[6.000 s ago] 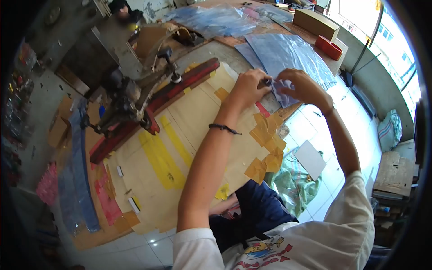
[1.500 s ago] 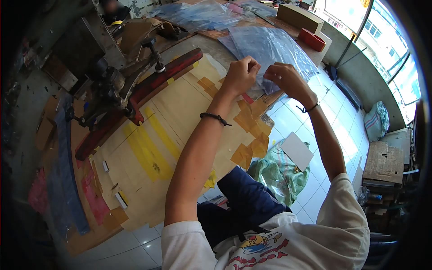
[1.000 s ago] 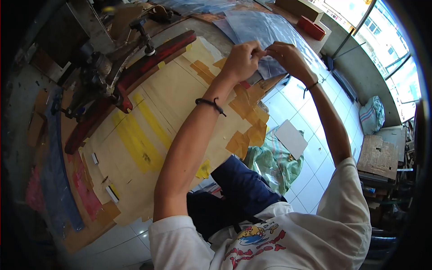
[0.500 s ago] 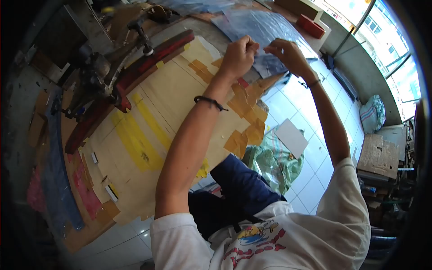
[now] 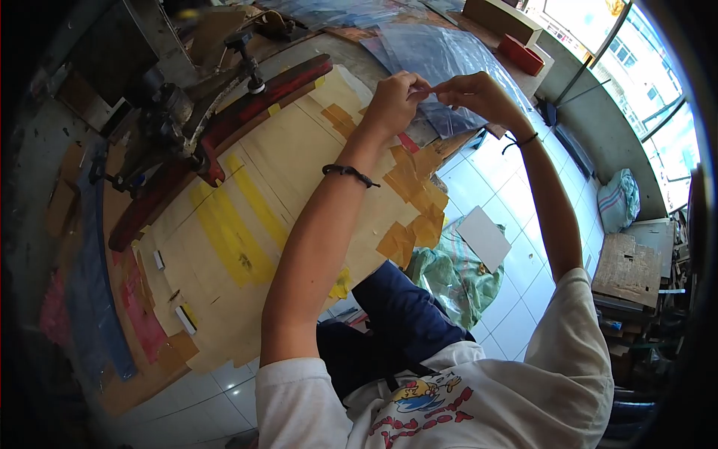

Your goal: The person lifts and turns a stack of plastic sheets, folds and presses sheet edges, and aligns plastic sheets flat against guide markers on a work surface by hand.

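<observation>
Along the right edge of the work table [image 5: 340,54], on its far part, lie the clear plastic sheets [image 5: 419,49], and both hands are close to them. The left hand [image 5: 396,99] is by the left border of these sheets. The right hand [image 5: 482,96] is in front of their middle part, so of the two hands it is the nearer one. From the fingers, the sheets lie below and beyond, on the side away from the body. Their long axis seems to go slanting, from far left to near right, and the near end reaches the right edge of the table. Whether the hands touch the top sheet or only hang above it, I cannot tell.

The left fingers are curled, with the thumb close to the forefinger. The right fingers are also narrow, and their tips point to the left hand and are just beside it. Something thin is perhaps pinched between the tips, but it is too small to be sure.

Nearer to the body, patches of brown tape [image 5: 415,176] cover the right edge of the beige paper [image 5: 299,157]. A red bar [image 5: 247,112] lies along the opposite edge of this paper. Beyond the right hand stands a red object [image 5: 521,54], beside a cardboard box [image 5: 499,20].
</observation>
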A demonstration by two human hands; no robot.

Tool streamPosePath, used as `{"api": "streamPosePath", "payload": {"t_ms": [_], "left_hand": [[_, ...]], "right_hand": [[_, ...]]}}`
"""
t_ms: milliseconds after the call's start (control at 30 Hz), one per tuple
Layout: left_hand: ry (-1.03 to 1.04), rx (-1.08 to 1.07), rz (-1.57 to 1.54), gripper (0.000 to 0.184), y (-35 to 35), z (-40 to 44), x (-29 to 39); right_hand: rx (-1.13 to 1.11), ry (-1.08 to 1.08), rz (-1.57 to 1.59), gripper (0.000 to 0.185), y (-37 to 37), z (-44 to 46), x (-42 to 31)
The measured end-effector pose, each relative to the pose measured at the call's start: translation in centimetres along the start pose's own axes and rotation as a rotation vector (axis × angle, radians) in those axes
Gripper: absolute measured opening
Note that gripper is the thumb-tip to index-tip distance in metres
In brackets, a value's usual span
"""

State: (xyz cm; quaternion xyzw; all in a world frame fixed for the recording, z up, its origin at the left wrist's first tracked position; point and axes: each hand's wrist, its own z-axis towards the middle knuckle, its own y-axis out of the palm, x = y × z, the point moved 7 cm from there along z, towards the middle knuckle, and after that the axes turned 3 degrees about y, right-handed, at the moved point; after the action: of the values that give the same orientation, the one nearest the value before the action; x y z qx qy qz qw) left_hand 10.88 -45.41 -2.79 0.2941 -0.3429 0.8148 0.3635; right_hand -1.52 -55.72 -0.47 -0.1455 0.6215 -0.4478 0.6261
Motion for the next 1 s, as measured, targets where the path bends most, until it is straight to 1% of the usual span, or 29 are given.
{"api": "streamPosePath", "payload": {"t_ms": [200, 300, 500, 533, 633, 700, 933, 1000], "left_hand": [[-0.019, -0.016, 0.039, 0.014, -0.1, 0.0, 0.0], [-0.044, -0.027, 0.031, 0.014, 0.0, -0.1, -0.1], [-0.105, -0.043, 0.033, 0.014, 0.0, -0.2, -0.3], [-0.117, -0.047, 0.031, 0.014, 0.0, -0.2, -0.3], [-0.048, -0.045, 0.057, 0.014, 0.1, -0.1, -0.3], [-0.084, -0.050, 0.039, 0.014, 0.2, -0.2, -0.5], [-0.165, -0.069, 0.023, 0.014, -0.1, -0.3, 0.0], [-0.152, -0.060, 0.024, 0.014, -0.1, -0.3, -0.1]], "right_hand": [[-0.087, -0.041, -0.097, 0.023, 0.2, 1.0, -0.4], [-0.131, -0.050, -0.044, 0.024, 0.3, 1.4, 0.4], [-0.172, 0.015, -0.026, 0.026, 0.4, 1.6, 0.7], [-0.178, 0.009, -0.021, 0.026, 0.4, 1.6, 0.8], [-0.194, -0.021, -0.017, 0.026, 0.4, 1.6, 0.8], [-0.208, -0.054, -0.028, 0.026, 0.6, 1.5, 0.5], [-0.145, -0.067, -0.111, 0.023, 0.5, 1.3, -0.1], [-0.139, -0.055, -0.128, 0.023, 0.5, 1.3, -0.3]]}}
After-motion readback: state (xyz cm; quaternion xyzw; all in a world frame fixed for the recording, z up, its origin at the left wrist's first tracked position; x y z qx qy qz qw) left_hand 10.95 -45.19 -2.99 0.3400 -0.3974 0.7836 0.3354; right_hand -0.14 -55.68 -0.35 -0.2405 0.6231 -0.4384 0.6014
